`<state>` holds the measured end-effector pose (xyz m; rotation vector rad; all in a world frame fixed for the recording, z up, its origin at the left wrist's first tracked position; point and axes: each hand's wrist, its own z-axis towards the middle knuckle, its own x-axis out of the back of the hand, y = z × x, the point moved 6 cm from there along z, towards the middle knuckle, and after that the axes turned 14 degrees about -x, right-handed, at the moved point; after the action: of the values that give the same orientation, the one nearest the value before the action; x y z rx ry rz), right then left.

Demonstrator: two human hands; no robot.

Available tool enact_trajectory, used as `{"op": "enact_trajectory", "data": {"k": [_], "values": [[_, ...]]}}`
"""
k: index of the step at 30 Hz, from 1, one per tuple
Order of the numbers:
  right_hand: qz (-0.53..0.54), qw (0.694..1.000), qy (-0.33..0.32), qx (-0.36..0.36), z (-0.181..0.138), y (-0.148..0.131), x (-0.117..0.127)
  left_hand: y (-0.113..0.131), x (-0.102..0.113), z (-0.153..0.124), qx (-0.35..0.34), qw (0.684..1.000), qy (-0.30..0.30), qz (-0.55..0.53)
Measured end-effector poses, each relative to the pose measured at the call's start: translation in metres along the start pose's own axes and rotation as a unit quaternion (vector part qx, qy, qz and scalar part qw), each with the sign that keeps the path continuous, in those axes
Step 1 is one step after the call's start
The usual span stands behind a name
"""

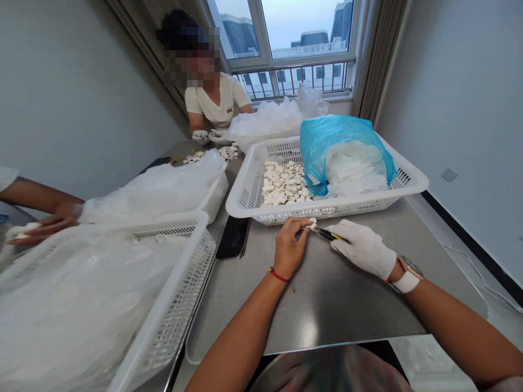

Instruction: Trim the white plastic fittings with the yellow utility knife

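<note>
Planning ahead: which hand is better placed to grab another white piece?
Probably the left hand: it's nearer the piled white pieces, though holding a piece; the gloved right hand grips a tool.

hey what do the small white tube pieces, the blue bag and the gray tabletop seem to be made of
Small white tube-shaped pieces: probably matte plastic, looking uniform and opaque; ceramic is possible. Crinkled blue bag: likely glossy plastic film, from its creases and highlights. Gray tabletop: apparently satin metal, given its blurred reflections.
</note>
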<state>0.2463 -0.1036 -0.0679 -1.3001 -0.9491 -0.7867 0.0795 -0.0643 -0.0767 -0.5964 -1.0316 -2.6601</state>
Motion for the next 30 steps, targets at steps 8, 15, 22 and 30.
{"op": "enact_trajectory", "data": {"k": [8, 15, 22, 30], "values": [[0.056, 0.998, 0.043, 0.004, 0.003, 0.004, 0.009, -0.029, -0.007, -0.008, 0.186, 0.966, 0.052, -0.172], [-0.084, 0.993, 0.085, 0.007, 0.0, 0.001, 0.012, -0.047, -0.018, -0.016, 0.355, 0.841, 0.092, -0.397], [-0.144, 0.986, 0.087, 0.015, -0.003, -0.002, 0.01, -0.043, -0.021, -0.018, 0.384, 0.805, 0.098, -0.442], [-0.144, 0.984, 0.103, 0.014, -0.003, -0.001, 0.013, -0.042, -0.022, -0.018, 0.399, 0.788, 0.083, -0.461]]}}
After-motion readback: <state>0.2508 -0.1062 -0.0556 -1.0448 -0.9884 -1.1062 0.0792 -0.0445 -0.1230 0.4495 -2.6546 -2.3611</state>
